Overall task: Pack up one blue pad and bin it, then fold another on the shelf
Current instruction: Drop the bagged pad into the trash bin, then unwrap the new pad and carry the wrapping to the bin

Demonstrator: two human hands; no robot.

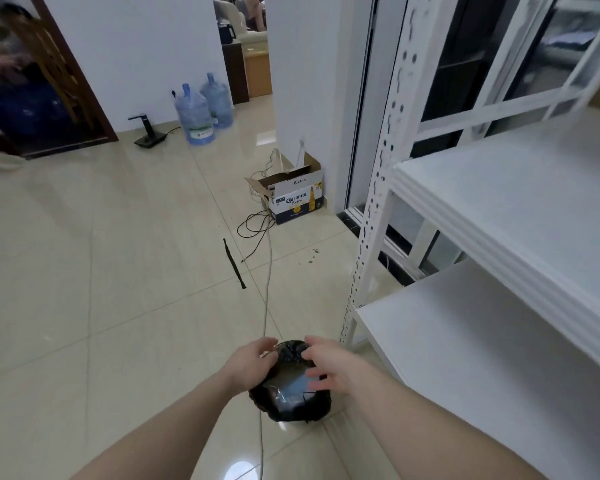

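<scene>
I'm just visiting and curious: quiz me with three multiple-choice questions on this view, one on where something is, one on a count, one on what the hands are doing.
1. Where is the bin?
A) on a shelf
B) on the floor by the white shelving
C) inside the cardboard box

2. How many water jugs stand at the wall?
A) two
B) four
C) none

3. What is the right hand doing?
A) gripping a cable
B) carrying a jug
C) hanging open over the bin

Answers: 1 B, it sits on tiles beside the rack's leg; 2 A, two blue jugs stand together; 3 C, its fingers are spread, holding nothing.
</scene>
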